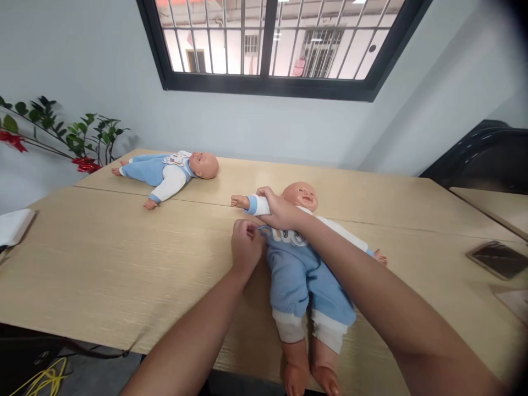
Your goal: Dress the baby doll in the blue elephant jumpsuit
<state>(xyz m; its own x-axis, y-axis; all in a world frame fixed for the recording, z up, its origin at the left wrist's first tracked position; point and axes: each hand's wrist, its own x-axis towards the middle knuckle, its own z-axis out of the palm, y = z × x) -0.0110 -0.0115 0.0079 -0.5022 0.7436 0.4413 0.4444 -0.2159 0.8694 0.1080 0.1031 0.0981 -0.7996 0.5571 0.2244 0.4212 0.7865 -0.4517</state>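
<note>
A baby doll in a blue-and-white outfit lies on its back, its head away from me and its bare feet at the table's front edge. My right hand is closed around the doll's white sleeve, with the doll's hand sticking out to the left. Just below, at the side of the doll's chest, my left hand is closed in a pinch on a thin blue strip of the outfit. My fingers hide part of that strip. The right forearm crosses over the doll's body.
A second doll in similar clothes lies at the table's back left. A phone rests on the right of the wooden table. Plants stand behind its left end, and a white object sits at the left edge.
</note>
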